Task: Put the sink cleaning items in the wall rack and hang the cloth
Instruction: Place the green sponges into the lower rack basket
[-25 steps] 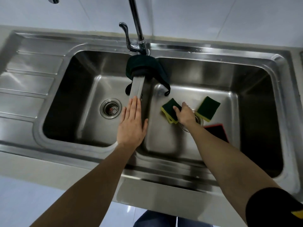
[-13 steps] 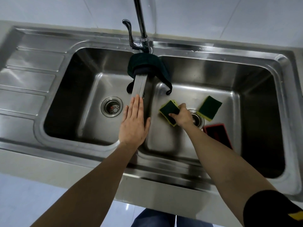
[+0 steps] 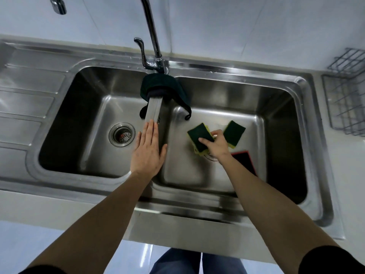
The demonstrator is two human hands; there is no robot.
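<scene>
We found the right hand (image 3: 216, 145) clamped on a green-and-yellow sponge (image 3: 199, 137) in the right-hand basin of the sink (image 3: 308, 91), thumb on the dark scouring face and fingers at its far edge. Whether the sponge was clear of the basin floor we could not tell. Just beyond the grip, on its outer side, lay a second sponge (image 3: 234, 132); just nearer the person than the grip, partly hidden by the forearm, lay a red-edged dark pad (image 3: 244, 160). The left hand (image 3: 148, 153) lay flat and open on the divider between the basins, holding nothing. Farther along that divider from the grip, the dark cloth (image 3: 164, 87) hung draped below the tap (image 3: 152, 34). The wire wall rack (image 3: 345, 103) stood well apart from the grip, off to its outer side, with nothing seen in it.

In our judgement the sponge is light, soft and compressible, possibly wet and slippery; a pinch across its short edges should hold. The cloth is limp and is best gathered at the fold.
</scene>
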